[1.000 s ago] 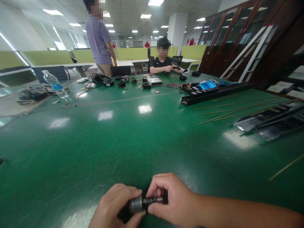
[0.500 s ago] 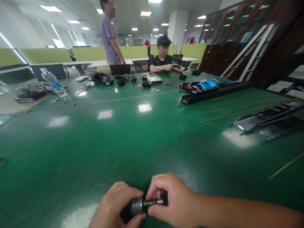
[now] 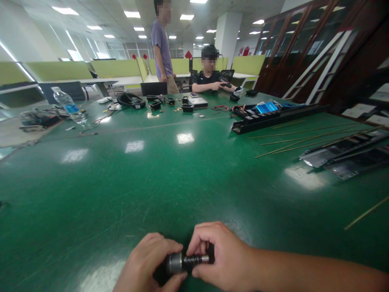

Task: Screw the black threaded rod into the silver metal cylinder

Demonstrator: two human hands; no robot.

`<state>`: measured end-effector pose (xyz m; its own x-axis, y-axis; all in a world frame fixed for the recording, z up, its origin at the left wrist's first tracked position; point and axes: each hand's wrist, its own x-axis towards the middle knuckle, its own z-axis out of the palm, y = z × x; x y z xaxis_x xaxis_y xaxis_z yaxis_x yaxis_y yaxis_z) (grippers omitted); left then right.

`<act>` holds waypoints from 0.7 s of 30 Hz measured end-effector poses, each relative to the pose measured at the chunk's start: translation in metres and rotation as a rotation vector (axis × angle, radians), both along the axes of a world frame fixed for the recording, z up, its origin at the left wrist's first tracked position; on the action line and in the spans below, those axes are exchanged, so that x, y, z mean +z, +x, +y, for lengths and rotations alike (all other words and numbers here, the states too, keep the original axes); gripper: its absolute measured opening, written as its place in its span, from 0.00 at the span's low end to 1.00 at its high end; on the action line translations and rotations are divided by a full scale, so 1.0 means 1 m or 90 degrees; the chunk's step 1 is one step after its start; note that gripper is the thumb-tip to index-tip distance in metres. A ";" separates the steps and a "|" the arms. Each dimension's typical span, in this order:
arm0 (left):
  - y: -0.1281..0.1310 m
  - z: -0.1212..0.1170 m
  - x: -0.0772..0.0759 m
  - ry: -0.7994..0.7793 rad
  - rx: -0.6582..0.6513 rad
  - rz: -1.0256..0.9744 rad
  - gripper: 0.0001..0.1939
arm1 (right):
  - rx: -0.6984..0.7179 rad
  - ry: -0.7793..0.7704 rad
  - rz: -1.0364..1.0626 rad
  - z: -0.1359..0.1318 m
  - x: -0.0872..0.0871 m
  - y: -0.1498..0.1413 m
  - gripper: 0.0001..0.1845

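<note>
Low in the view, my left hand (image 3: 148, 261) is closed around a silver metal cylinder (image 3: 175, 263), with thumb and fingers on its two sides. A dark threaded shaft (image 3: 192, 260) with a smooth, bright tip juts from the cylinder toward the right. The bent index finger and thumb of my right hand (image 3: 223, 257) close on this threaded shaft from above and below. The cylinder's rear end is hidden in my left palm. Both hands are just over the green table (image 3: 170, 178).
Thin brass-coloured rods (image 3: 291, 140) and black metal channels (image 3: 343, 150) lie at the right. A longer black channel (image 3: 273, 119) is behind them. A plastic bottle (image 3: 68, 106), cables and small black boxes (image 3: 187, 108) line the far side, where a person (image 3: 206, 79) sits. Another person (image 3: 162, 48) stands behind.
My right thumb has slid slightly to the right, and more of the shaft's thread shows. My left hand stays in place. The standing person has moved rightward.
</note>
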<state>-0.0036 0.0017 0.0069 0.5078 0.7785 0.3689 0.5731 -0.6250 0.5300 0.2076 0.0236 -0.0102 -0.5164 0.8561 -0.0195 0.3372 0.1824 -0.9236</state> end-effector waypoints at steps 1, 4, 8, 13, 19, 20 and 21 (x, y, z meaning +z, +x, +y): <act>0.000 0.000 0.000 0.006 0.004 0.000 0.16 | 0.001 0.001 -0.005 0.000 0.000 0.000 0.13; -0.001 0.000 -0.001 0.014 0.016 0.004 0.17 | 0.002 0.008 -0.015 -0.001 -0.002 0.000 0.12; -0.002 0.000 -0.003 0.015 0.015 0.010 0.16 | -0.002 0.000 -0.008 0.000 -0.002 0.001 0.11; -0.003 0.001 -0.001 0.034 0.029 -0.009 0.17 | -0.011 -0.008 -0.002 0.000 0.000 0.001 0.10; -0.003 0.000 0.003 0.035 0.042 -0.011 0.15 | -0.012 -0.020 0.015 0.000 0.001 0.000 0.09; -0.003 0.000 0.003 0.034 0.049 -0.010 0.15 | -0.012 -0.024 0.017 -0.001 0.001 0.000 0.09; -0.004 -0.001 0.003 0.034 0.055 -0.010 0.15 | -0.012 -0.028 0.018 -0.001 0.002 0.000 0.08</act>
